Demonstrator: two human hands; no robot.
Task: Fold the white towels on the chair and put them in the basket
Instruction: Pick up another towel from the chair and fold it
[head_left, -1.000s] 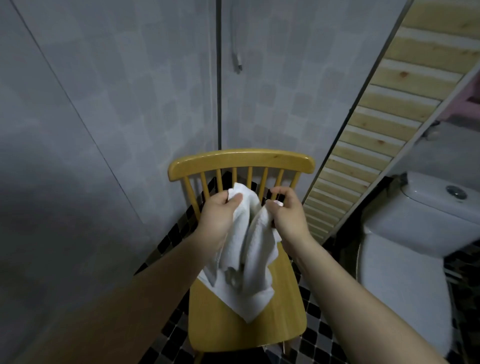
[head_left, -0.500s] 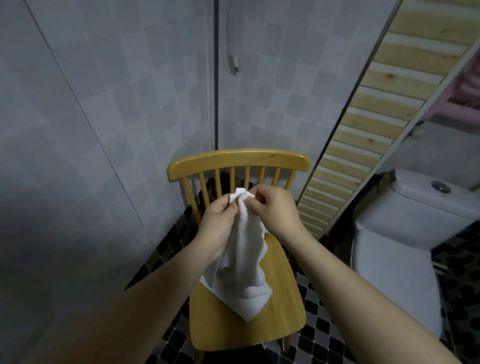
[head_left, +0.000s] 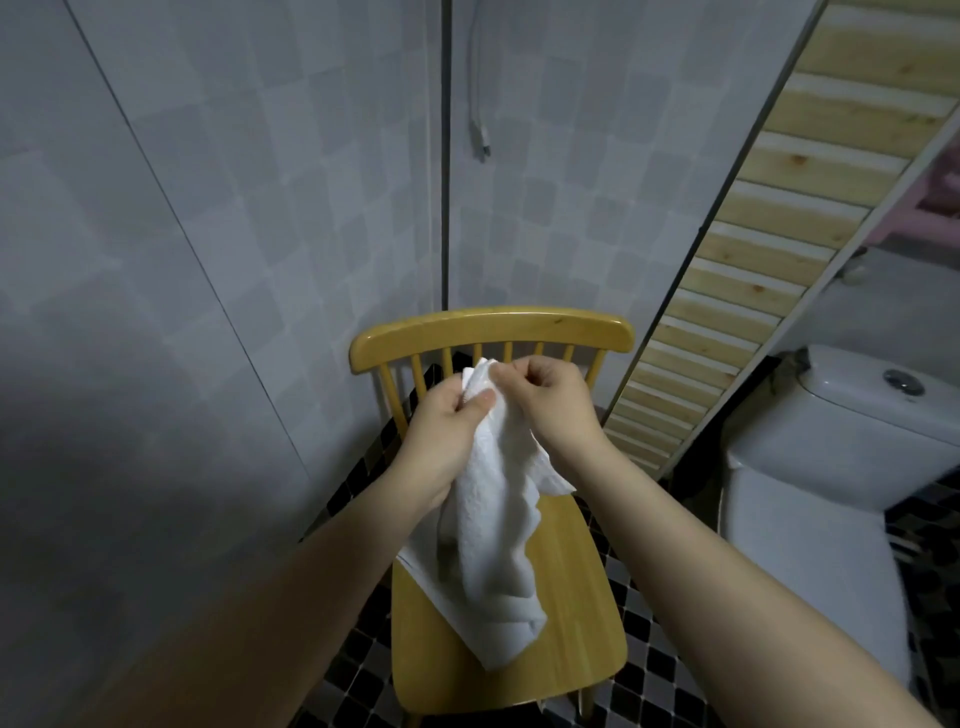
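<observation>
Both hands' fingers (head_left: 480, 402) pinching white towel (head_left: 493, 530) top, hanging lengthwise (upright) over chair (head_left: 582, 613)

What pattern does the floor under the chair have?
The floor is a black, grey and white checkered mosaic tile, seen in the head view.

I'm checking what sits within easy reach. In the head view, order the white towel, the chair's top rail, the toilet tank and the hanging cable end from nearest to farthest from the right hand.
1. white towel: pinched in the right hand.
2. chair's top rail: just behind the hand.
3. cable end: high on the wall.
4. toilet tank: far right.
The last two are close to call.
</observation>
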